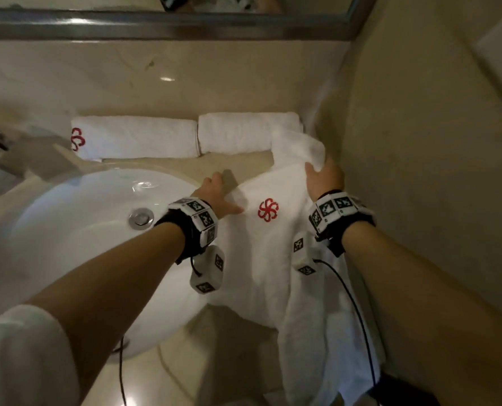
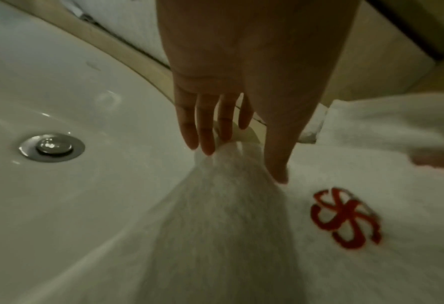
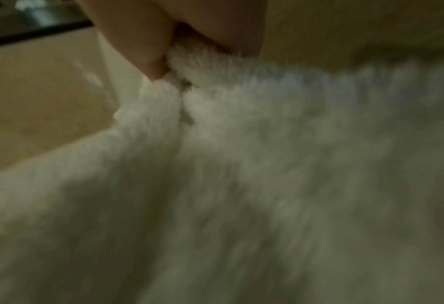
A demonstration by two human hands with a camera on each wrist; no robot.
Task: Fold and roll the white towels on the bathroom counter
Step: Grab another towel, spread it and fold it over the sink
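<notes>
Beside the sink, on the counter, a towel with a red logo lies spread, its near end hanging over the edge. The right hand pinches its far edge. The left hand rests flat, fingers straight, on its left edge. Two rolled towels lie against the back wall.

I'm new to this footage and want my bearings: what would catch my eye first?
A loose white terry towel with a red flower emblem lies on the beige counter right of the white oval sink, one end hanging off the front edge. The right hand grips its far corner while the left hand rests flat on its left edge. Two rolled white towels lie behind.
</notes>
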